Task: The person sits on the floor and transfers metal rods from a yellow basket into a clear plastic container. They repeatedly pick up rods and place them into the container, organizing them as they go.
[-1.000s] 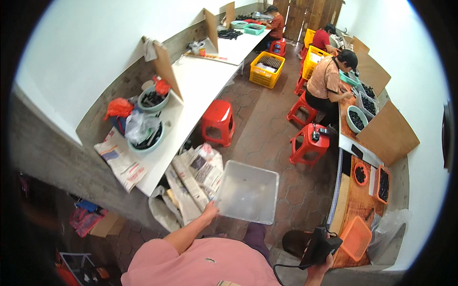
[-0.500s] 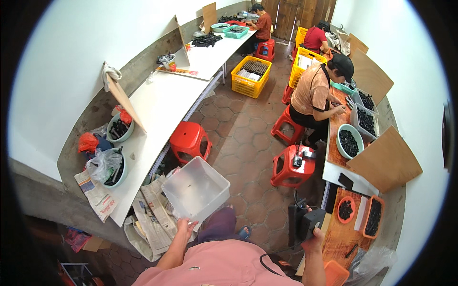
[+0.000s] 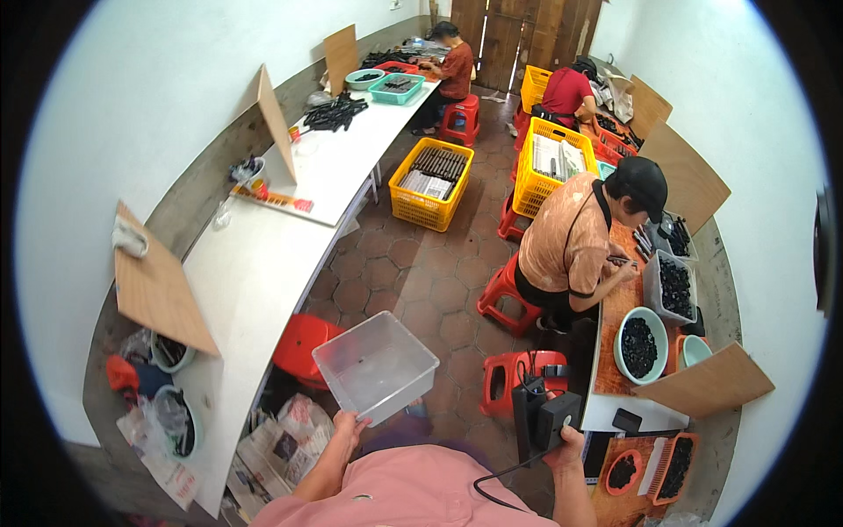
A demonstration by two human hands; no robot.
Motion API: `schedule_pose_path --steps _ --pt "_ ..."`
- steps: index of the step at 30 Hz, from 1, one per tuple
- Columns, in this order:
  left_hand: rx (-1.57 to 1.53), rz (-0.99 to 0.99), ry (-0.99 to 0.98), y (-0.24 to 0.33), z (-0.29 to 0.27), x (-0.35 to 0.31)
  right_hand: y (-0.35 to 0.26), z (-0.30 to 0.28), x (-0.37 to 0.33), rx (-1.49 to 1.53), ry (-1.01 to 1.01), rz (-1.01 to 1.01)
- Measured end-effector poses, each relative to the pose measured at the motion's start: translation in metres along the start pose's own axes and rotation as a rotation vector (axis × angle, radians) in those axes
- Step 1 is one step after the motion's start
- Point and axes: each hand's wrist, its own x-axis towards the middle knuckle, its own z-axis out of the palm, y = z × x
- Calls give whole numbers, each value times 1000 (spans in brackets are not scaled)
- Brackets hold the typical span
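My left hand (image 3: 351,425) grips the near edge of a translucent plastic bin (image 3: 376,367), which hangs out in front of me and shows no contents. Its fingers are closed at the bin's near left corner. On the other side, my right hand (image 3: 567,446) is wrapped round a black boxy device (image 3: 557,418). Another dark upright block stands against that device, and a black cable (image 3: 488,488) loops from it toward my pink shirt. Part of my right fingers is hidden behind the device.
A long white table (image 3: 255,263) runs along my left, with a red stool (image 3: 307,347) beside it. On the right, a person (image 3: 571,246) sits at a worktable near another red stool (image 3: 500,386). A yellow crate (image 3: 432,184) stands on the tiled floor ahead. Two more people sit farther back.
The view has moved forward along the aisle, so the crate and seated people appear nearer. Both hands keep their holds on the bin and the black device.
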Motion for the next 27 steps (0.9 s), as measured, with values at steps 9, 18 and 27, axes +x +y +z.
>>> schedule_pose_path --steps 9,18,27 --pt "145 172 -289 178 184 48 -22 49 210 86 26 51" --pt "34 79 -228 273 322 134 -83 94 456 67 -100 186" --pt "100 79 -189 387 470 191 -131 155 606 74 -41 126"
